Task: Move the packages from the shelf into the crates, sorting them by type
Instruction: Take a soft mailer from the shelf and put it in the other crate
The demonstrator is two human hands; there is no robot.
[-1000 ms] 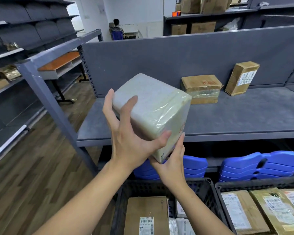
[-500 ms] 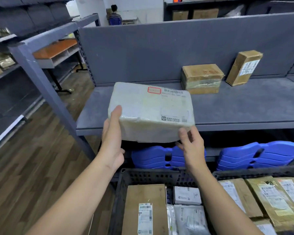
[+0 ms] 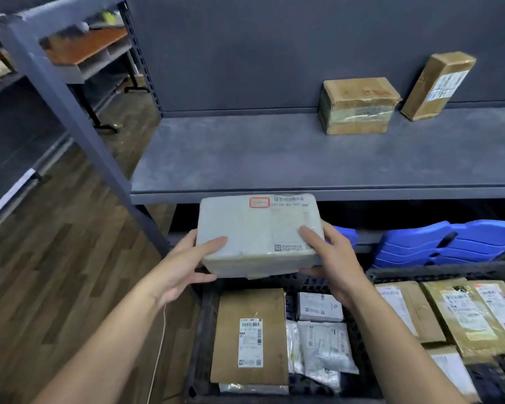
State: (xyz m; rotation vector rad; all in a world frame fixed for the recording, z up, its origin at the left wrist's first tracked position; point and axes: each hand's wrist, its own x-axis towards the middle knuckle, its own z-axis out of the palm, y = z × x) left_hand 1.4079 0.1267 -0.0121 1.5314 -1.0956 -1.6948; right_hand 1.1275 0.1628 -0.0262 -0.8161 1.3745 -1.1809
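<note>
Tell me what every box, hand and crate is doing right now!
white package, held up, off the shelf.
left hand, grips the package's left end.
right hand, grips its right end.
left crate, partly filled with parcels.
right crate, holding brown packages.
squat brown box, lying flat on the shelf.
tall brown box, tilted, leaning on the shelf's back.

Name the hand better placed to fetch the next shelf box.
Right, probably: left hand and right hand both hold the white package, but the squat box and tall box sit far right on the shelf.
</note>
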